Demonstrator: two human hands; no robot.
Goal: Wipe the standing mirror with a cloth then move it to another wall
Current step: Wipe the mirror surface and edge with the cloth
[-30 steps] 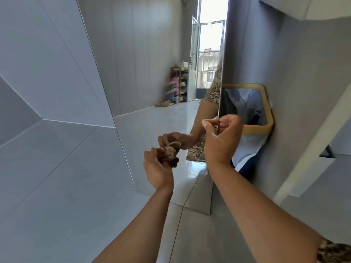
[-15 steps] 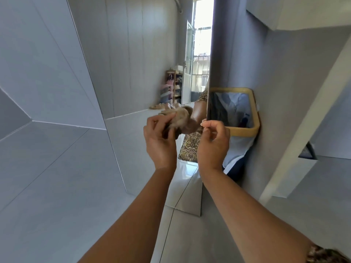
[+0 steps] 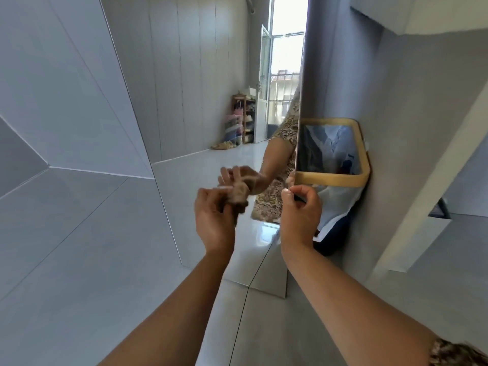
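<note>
Mirror-wiping shot, both hands were busy on it

The left hand (image 3: 214, 220) had a scrunched-up brown cloth (image 3: 239, 195) gripped in its curled fingers, and the cloth looked to be right against the glass of the tall frameless standing mirror (image 3: 206, 88), over toward its right edge; that hand was a bit blurry; the right hand (image 3: 299, 215) was pinching the mirror's thin right edge between thumb and fingers, just below the rim of a laundry basket (image 3: 332, 178); the mirror's bottom edge sat on the pale tiled floor (image 3: 79, 260); the basket had a wooden rim and a white liner, with clothes inside, and was tucked just behind the mirror against the grey wall (image 3: 409, 128); in the glass you could see the reflected arm, a patterned sleeve, and a shelf unit by a bright doorway.
</note>
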